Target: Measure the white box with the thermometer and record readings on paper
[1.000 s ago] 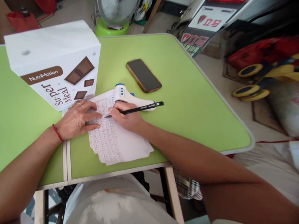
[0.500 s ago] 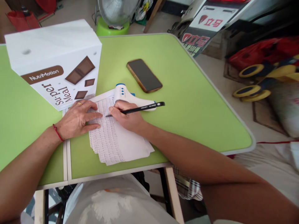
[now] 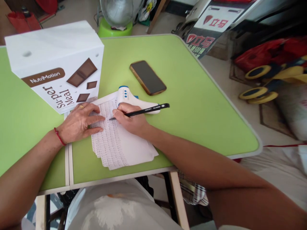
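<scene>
A black pen [image 3: 148,110] is gripped in my right hand [image 3: 130,119], its tip on the top sheet of a paper stack [image 3: 136,147]. Rows of small handwriting cover the left part of that sheet; the right part is blank. My left hand [image 3: 80,123] lies on the sheet's left edge with fingers spread, wearing a ring and a red cord bracelet [image 3: 59,136]. Just beyond my right hand, a white and blue infrared thermometer [image 3: 141,103] lies on its side, partly hidden by that hand.
On the green folding table [image 3: 203,121] a phone [image 3: 148,77] lies behind the thermometer. A white NutriMotion box [image 3: 52,60] stands at the left, close to my left hand. A fan [image 3: 116,11] is on a green stool [image 3: 105,28] beyond the table. Yellow-handled items [image 3: 257,92] are off to the right.
The pen tip and my right hand have shifted very slightly to the right on the sheet. My left hand stays where it was.
</scene>
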Motion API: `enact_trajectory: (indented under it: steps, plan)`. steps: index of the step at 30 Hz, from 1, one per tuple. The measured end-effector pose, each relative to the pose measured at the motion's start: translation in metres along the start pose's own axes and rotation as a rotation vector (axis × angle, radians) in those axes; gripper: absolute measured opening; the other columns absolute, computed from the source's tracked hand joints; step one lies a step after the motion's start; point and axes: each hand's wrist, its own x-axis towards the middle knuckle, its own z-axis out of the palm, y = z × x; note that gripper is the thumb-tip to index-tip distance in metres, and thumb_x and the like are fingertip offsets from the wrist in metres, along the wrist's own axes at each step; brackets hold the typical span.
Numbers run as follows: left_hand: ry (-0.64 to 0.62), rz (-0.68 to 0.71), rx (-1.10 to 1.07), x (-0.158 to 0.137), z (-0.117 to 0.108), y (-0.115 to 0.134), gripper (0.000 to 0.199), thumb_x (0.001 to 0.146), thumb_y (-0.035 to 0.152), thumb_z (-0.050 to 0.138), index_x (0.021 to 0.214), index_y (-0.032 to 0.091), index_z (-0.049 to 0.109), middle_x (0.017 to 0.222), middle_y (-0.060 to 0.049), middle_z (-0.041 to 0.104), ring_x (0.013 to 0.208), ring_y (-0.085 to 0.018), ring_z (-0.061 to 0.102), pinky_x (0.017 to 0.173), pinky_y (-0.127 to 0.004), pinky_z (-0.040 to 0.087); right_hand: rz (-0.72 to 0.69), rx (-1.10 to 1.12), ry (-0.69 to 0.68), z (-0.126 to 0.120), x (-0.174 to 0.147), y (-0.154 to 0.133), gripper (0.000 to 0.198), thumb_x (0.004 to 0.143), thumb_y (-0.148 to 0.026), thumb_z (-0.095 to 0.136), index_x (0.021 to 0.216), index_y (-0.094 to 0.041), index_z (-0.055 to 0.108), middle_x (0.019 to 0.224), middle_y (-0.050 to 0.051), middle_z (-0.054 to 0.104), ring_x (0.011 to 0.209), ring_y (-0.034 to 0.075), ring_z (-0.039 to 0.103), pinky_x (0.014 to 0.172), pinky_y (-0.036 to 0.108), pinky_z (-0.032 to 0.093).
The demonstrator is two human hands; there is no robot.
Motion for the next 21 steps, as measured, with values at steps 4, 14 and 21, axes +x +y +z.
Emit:
enact_trajectory:
  steps: [4,14,21]
  plan:
    - [0.008,0.019,0.005,0.0,-0.001,0.0,0.04,0.095,0.052,0.048,0.112,0.022,0.069,0.111,-0.011,0.06,0.1,-0.026,0.058,0.088,-0.043,0.046,0.014,-0.008,-0.005,-0.001,0.0,0.0,0.033,0.083,-0.025,0.051,0.055,-0.022,0.034,0.049,-0.006,0.038,0.05,0.009,0.036,0.05,0.026,0.032]
    - [-0.001,-0.002,-0.005,-0.001,-0.001,-0.001,0.039,0.094,0.053,0.049,0.112,0.023,0.068,0.113,-0.01,0.06,0.101,-0.025,0.058,0.089,-0.042,0.045,-0.027,-0.05,-0.03,-0.002,0.001,0.0,0.034,0.082,-0.025,0.05,0.055,-0.023,0.03,0.049,-0.006,0.034,0.049,0.008,0.032,0.05,0.026,0.03]
    - [0.026,0.039,0.037,0.002,-0.001,0.002,0.036,0.095,0.048,0.051,0.11,0.02,0.068,0.109,-0.011,0.061,0.099,-0.027,0.059,0.086,-0.043,0.048,-0.299,-0.146,-0.063,-0.014,-0.001,0.0,0.023,0.09,-0.032,0.051,0.071,-0.02,0.052,0.065,-0.002,0.055,0.061,0.011,0.049,0.058,0.026,0.039]
